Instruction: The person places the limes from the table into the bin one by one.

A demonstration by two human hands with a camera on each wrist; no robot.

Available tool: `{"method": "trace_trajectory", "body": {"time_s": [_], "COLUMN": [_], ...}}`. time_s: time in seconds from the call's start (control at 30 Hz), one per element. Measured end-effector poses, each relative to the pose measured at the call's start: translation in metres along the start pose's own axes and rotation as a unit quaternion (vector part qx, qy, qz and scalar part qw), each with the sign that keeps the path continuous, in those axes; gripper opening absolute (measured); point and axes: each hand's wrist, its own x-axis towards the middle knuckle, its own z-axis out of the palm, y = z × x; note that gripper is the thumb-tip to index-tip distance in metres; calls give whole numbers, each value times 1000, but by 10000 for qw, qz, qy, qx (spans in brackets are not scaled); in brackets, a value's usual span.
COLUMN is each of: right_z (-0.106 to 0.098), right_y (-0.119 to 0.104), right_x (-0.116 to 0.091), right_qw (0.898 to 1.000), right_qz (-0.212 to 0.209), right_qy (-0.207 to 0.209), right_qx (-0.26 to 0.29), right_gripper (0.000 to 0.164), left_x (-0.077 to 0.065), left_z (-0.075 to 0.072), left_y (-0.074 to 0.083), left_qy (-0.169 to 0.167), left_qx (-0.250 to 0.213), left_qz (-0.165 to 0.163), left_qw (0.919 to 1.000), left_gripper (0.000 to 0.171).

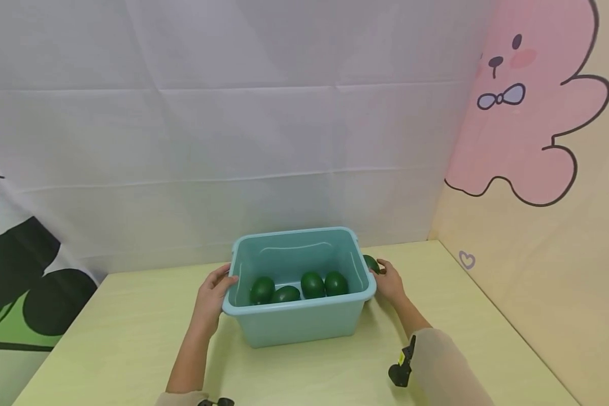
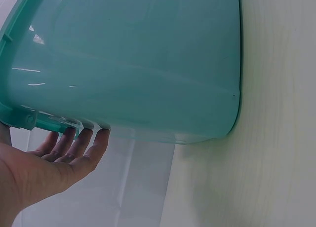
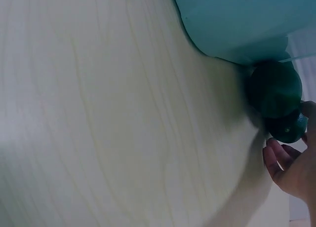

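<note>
A light blue plastic bin stands on the table with several dark green avocados inside. My left hand grips its left rim, thumb over the edge and fingers against the outer wall in the left wrist view. On the bin's other side, my right hand pinches an avocado, partly hidden by the rim. In the right wrist view another avocado lies close against the bin's wall, in front of the held one.
The pale wood-grain table meets a white cloth backdrop behind the bin. A cream wall with a pink bear drawing borders the right side. Dark wrist-camera mounts sit at both sleeves.
</note>
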Motion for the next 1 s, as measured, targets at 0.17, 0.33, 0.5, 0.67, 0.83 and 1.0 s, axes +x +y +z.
{"method": "trace_trajectory", "body": {"time_s": [0.17,0.33,0.5,0.67,0.83,1.0], "right_z": [2,5,9,11,11,10], "right_y": [4,5,4,4,3,4], "right_x": [1,2,4,4,2,3], "right_qw": [9998,9995,9988,9979,9969,9967], "right_qz": [67,128,163,235,317,324], "right_qy": [66,104,212,354,429,514], "right_qx": [147,273,415,492,584,534], "right_gripper": [55,54,53,52,51,52], "left_x": [1,2,3,3,4,5], "left_z": [0,-1,-1,-1,-1,-2], "left_y": [-1,-3,-4,-5,-7,-7], "left_qy": [-16,-26,-38,-36,-20,-34], "left_qx": [7,26,9,5,3,23], "left_qz": [9,15,29,21,30,50], "left_qw": [10000,10000,10000,10000,10000,10000], "left_gripper": [50,50,51,51,50,50]}}
